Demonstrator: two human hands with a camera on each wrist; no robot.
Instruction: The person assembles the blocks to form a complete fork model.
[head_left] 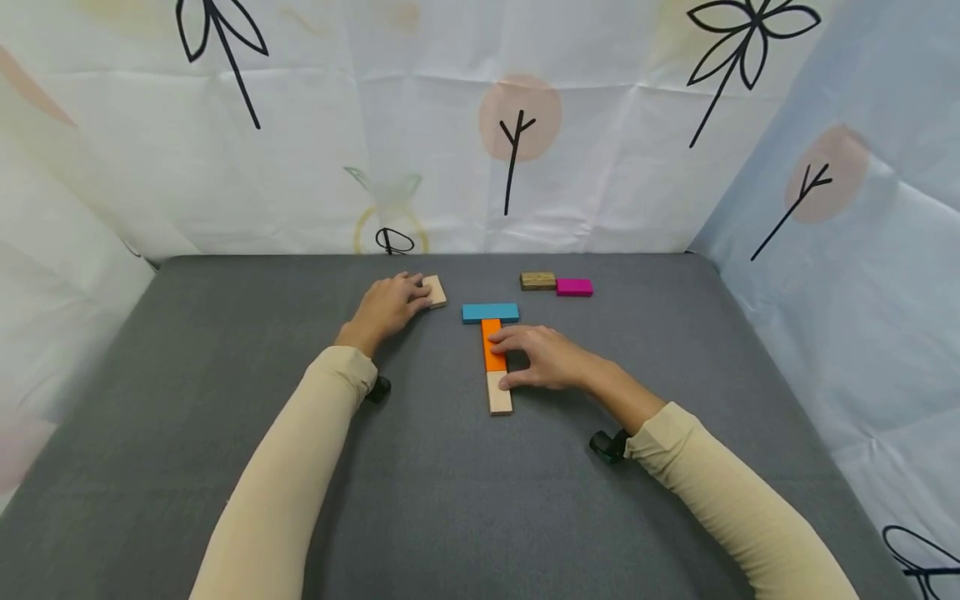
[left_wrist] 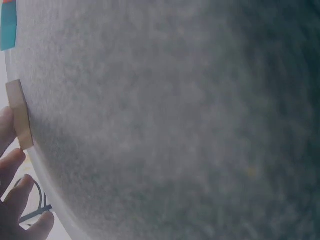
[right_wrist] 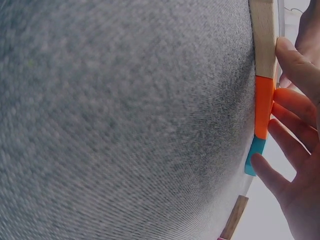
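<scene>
A blue block (head_left: pixel 491 313) lies crosswise at the top of a line made by an orange block (head_left: pixel 492 354) and a pale wooden block (head_left: pixel 499 398), forming a T. My right hand (head_left: pixel 551 358) rests over this line, its fingertips on the orange block and its thumb at the pale one. In the right wrist view its fingers (right_wrist: pixel 295 140) are spread and fairly straight. To the left of the T, my left hand (head_left: pixel 386 307) touches a second pale wooden block (head_left: pixel 435 292) at that block's left side. The left wrist view shows loosely bent fingers (left_wrist: pixel 17 197) near this block.
A brown wood-grained block (head_left: pixel 537 281) and a magenta block (head_left: pixel 573 287) lie end to end at the back right. Grey cloth covers the table (head_left: pixel 450 517). White printed fabric (head_left: pixel 442 167) hangs behind the table's far edge and along its sides.
</scene>
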